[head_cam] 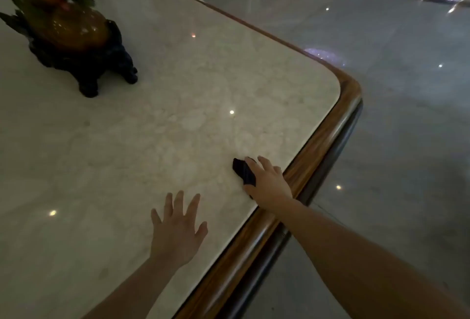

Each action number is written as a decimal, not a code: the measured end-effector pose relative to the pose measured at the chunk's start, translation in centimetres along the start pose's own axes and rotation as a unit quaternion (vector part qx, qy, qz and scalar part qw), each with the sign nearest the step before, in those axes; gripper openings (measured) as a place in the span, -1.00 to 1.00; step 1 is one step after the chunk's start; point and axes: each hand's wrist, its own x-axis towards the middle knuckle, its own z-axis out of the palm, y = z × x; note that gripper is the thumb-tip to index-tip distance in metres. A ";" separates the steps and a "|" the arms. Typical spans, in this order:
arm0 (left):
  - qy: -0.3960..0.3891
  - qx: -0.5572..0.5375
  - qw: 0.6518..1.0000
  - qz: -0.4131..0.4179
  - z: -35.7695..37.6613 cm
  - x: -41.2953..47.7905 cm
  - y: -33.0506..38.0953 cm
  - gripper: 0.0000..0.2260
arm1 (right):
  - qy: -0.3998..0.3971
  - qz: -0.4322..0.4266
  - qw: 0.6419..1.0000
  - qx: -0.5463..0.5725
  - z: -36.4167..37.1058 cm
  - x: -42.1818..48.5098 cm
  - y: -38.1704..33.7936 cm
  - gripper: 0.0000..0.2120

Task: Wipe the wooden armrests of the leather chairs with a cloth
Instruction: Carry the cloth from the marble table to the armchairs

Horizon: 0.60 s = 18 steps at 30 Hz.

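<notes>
A small dark cloth point(243, 171) lies on a pale marble tabletop point(152, 140) close to its wooden edge. My right hand point(269, 181) rests on the cloth, fingers spread over it, pressing it to the marble. My left hand point(178, 229) hovers or lies flat on the marble lower down, fingers apart and holding nothing. No chair or armrest is in view.
The table has a rounded wooden rim point(330, 130) with a corner at the right. A carved ornament in orange and green on a dark stand point(76, 44) sits at the far left. Shiny grey floor point(394, 140) lies beyond the rim.
</notes>
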 end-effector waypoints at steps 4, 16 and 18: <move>-0.007 0.015 1.000 -0.010 3.6 2.6 -0.6 -0.36 | -0.050 -0.005 0.995 -0.084 3.0 3.1 1.2 -0.29; -0.014 0.012 1.000 0.003 3.9 3.2 -0.6 -0.34 | 0.010 0.022 0.999 -0.029 3.8 6.2 2.7 -0.50; -0.016 0.023 1.000 0.003 3.0 3.3 -0.7 -0.35 | 0.027 0.029 0.999 0.005 2.8 5.3 2.6 -0.54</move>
